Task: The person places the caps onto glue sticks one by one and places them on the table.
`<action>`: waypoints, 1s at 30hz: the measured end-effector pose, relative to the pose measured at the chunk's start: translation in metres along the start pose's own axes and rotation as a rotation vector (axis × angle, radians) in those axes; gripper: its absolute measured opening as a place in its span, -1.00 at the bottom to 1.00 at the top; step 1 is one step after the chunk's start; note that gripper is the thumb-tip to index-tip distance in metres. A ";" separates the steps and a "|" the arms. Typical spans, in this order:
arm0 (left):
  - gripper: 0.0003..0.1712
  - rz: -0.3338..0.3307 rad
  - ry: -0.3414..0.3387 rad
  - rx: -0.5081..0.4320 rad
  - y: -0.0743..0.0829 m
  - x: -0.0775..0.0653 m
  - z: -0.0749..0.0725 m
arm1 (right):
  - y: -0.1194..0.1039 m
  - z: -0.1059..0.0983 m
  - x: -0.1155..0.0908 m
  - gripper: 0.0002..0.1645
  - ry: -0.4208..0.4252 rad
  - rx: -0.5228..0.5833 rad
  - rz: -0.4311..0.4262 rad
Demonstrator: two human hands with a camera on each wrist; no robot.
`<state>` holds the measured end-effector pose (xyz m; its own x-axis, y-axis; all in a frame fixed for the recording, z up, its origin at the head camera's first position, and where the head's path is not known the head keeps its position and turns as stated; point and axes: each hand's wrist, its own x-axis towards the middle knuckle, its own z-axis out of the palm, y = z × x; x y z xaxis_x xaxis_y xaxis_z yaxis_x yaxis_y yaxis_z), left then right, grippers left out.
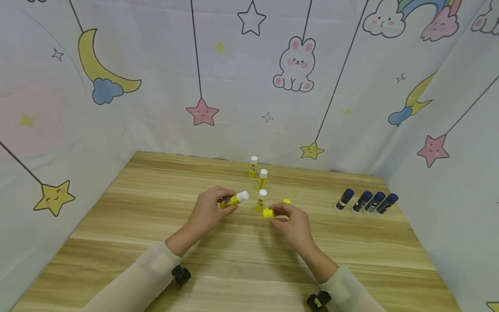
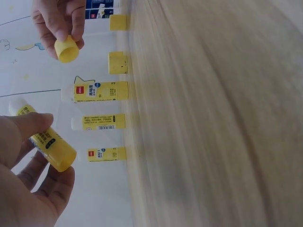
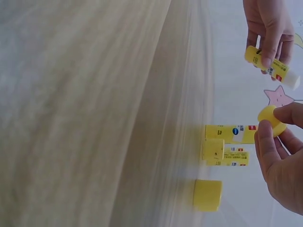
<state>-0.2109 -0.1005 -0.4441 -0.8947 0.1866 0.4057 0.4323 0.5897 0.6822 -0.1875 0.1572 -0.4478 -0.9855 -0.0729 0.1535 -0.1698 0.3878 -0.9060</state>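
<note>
My left hand point(image 1: 210, 208) grips a yellow glue stick point(image 1: 234, 199) around its body, tilted, with its white end up and to the right. In the right wrist view, that glue stick point(image 3: 265, 64) shows its printed label. Between thumb and fingertips, my right hand point(image 1: 294, 223) pinches a yellow cap point(image 1: 268, 213), held apart from the stick. The cap's hollow opening point(image 2: 69, 53) faces the left wrist camera. Three more white-topped yellow glue sticks stand upright beyond the hands: a near one point(image 1: 261, 201), a middle one point(image 1: 263, 180) and a far one point(image 1: 253, 168).
Two yellow caps stand on the wooden table: one cap point(image 2: 118, 22) and another cap point(image 2: 118, 64); in the head view the right hand partly hides this area. At the right, several dark glue sticks with blue caps point(image 1: 362, 201) stand together. A printed curtain point(image 1: 167, 86) encloses the table.
</note>
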 end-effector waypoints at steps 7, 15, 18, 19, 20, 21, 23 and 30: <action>-0.63 0.036 -0.001 0.133 0.000 0.000 0.002 | -0.003 0.001 0.002 -0.71 0.003 0.071 0.013; -0.62 0.114 -0.011 0.207 0.004 -0.002 0.004 | -0.011 0.004 0.003 -0.68 0.017 0.116 0.064; -0.63 0.187 0.006 0.246 0.006 -0.003 0.004 | -0.005 0.005 0.004 -0.68 0.010 0.143 0.041; -0.63 0.210 0.011 0.260 0.006 -0.003 0.004 | -0.004 0.005 0.005 -0.68 0.007 0.150 0.034; -0.63 0.231 0.016 0.272 0.007 -0.003 0.003 | -0.004 0.005 0.005 -0.69 0.004 0.160 0.029; -0.63 0.249 0.021 0.280 0.007 -0.003 0.003 | -0.005 0.005 0.005 -0.69 0.001 0.170 0.025; -0.62 0.279 0.024 0.295 0.008 -0.004 0.003 | -0.006 0.005 0.004 -0.70 -0.001 0.185 0.018; -0.59 0.318 0.002 0.338 0.010 -0.005 0.003 | -0.008 0.005 0.004 -0.70 0.000 0.185 0.022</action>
<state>-0.2028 -0.0926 -0.4409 -0.7233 0.3983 0.5640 0.6241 0.7267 0.2872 -0.1897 0.1491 -0.4424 -0.9889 -0.0665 0.1328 -0.1441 0.2140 -0.9661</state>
